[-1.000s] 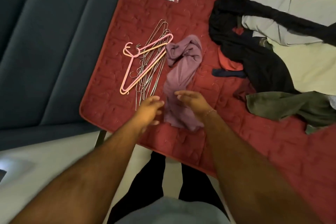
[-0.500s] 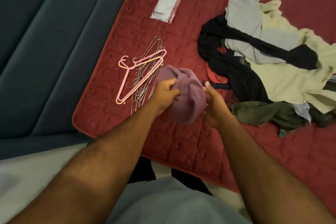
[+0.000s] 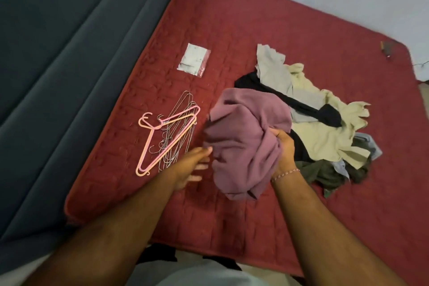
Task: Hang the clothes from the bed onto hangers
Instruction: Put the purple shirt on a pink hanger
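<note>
A mauve garment (image 3: 246, 137) is bunched up above the red bed cover (image 3: 232, 18). My right hand (image 3: 284, 146) grips its right side, fingers curled into the cloth. My left hand (image 3: 191, 166) is at the garment's lower left edge with fingers spread, touching or just off the cloth. A bundle of hangers (image 3: 169, 139), pink and orange plastic on top of several thin wire ones, lies on the bed left of the garment. The pile of clothes (image 3: 320, 127), grey, cream, black and olive, lies to the right.
A dark blue padded panel (image 3: 58, 76) runs along the bed's left side. A small white and red packet (image 3: 193, 59) lies beyond the hangers. A small dark object (image 3: 386, 47) sits at the bed's far right corner. Pale wall behind the bed.
Both hands reached the mauve garment and lifted it off the bed. My left hand has since loosened from it and spread its fingers, while my right hand keeps hold. The view tilted up.
</note>
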